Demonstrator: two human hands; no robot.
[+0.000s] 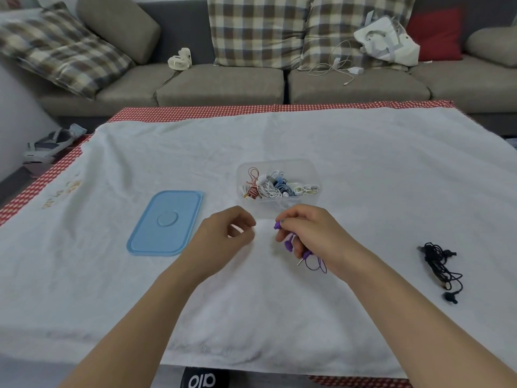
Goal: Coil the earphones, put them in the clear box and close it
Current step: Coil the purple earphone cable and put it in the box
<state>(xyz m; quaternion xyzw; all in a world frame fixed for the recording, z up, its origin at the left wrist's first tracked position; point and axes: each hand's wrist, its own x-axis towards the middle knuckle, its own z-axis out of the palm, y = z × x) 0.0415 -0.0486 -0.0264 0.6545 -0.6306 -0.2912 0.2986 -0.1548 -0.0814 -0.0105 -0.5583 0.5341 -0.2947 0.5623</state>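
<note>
Purple earphones [300, 247]: held bunched in the right hand [310, 233], just in front of the clear box; plug and a cord loop hang below the fingers.
Right grip: fingers curled round the purple cord.
Left hand [223, 236]: beside the right, fingers curled, nothing held.
Clear box [277, 183]: open on the white-covered table [363, 177], holding coiled red, white and blue earphones.
Blue lid [166, 222]: laid flat, left of the box.
Black earphones [440, 268]: tangled, far right, apart.
</note>
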